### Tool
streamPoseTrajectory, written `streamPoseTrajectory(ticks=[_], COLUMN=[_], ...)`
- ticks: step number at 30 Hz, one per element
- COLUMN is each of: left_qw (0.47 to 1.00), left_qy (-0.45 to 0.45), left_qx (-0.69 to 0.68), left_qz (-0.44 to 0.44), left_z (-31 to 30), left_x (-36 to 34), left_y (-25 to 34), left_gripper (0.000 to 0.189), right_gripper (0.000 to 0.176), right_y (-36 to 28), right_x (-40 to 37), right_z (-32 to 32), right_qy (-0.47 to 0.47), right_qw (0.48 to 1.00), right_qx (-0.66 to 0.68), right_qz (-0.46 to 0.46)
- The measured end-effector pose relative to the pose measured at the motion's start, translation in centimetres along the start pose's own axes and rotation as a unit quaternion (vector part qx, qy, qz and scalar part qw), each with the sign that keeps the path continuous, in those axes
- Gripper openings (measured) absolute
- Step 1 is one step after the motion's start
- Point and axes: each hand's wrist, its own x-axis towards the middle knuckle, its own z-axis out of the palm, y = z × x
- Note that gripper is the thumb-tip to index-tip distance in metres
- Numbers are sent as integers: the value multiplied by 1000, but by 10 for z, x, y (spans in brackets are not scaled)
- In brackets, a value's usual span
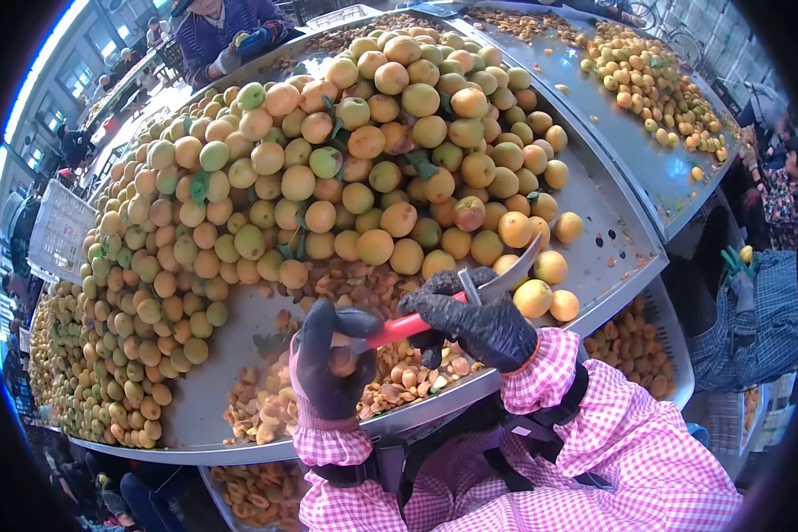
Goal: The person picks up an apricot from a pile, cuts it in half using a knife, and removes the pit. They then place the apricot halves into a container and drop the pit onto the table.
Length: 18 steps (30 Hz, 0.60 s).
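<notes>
My right hand [479,319], in a dark glove, is closed around a red-handled knife [399,331]; its curved metal blade slants up to the right over the apricots. My left hand [335,359], also gloved, is curled at the far end of the red handle. A small brownish round shape shows between its fingers, but I cannot tell what it is. Under both hands lie cut apricot pieces [417,365] along the near edge of the metal table [206,390]. A large heap of whole apricots [363,195] rises just beyond, with several loose ones right of the blade.
Crates of cut apricots [634,346] stand below the table edge at right and lower left. A second metal table [585,111] at upper right bears more apricots. A person [226,35] works across the heap; another person's sleeve [767,301] shows at right.
</notes>
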Motion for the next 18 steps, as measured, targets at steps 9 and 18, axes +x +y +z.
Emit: streamPoseTrajectory(ticks=[9, 18], left_qw=[894, 1000], left_qy=[126, 19], left_qx=[-161, 6], left_qz=[-399, 12], left_z=[-3, 7], left_x=[17, -3], left_y=[20, -9], left_gripper=[34, 62], right_gripper=[31, 23], right_y=[11, -2], right_x=[-28, 19], right_z=[65, -6], right_qy=[38, -50], right_qw=[849, 998], right_qx=[-421, -30], right_qz=[-318, 25])
